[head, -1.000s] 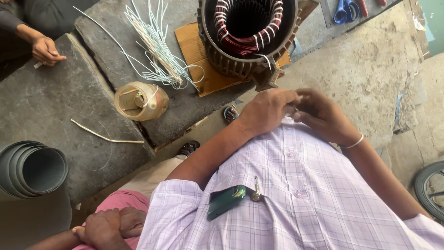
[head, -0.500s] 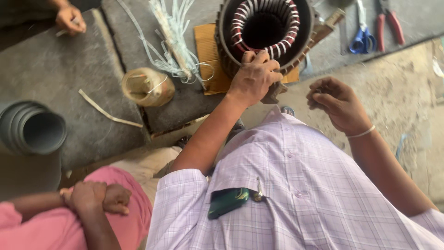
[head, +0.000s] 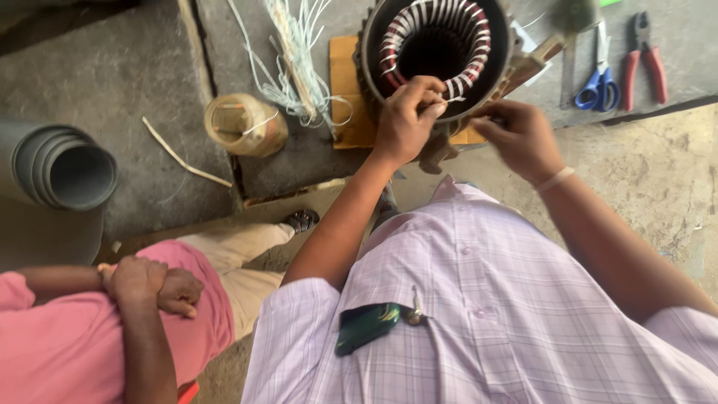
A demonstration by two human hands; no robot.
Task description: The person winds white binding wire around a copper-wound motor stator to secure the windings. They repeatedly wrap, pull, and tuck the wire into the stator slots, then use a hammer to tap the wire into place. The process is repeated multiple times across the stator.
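Observation:
A round motor stator (head: 437, 45) with red and white windings stands on a piece of cardboard (head: 345, 90) on the stone slab. My left hand (head: 407, 120) rests on the stator's near rim, its fingers pinched on a thin white strip at the winding. My right hand (head: 523, 138) sits just to the right of it by the rim, fingers curled; what it holds is hidden.
A bundle of white strips (head: 295, 63) and a spool of tan thread (head: 245, 123) lie left of the stator. Blue scissors (head: 598, 78) and red pliers (head: 647, 52) lie at the right. Grey nested pipes (head: 63, 168) sit at the left. A person in pink (head: 142, 288) sits beside me.
Both my hands moved up from my chest to the stator's near rim. The view shifted, so the stator now sits centred.

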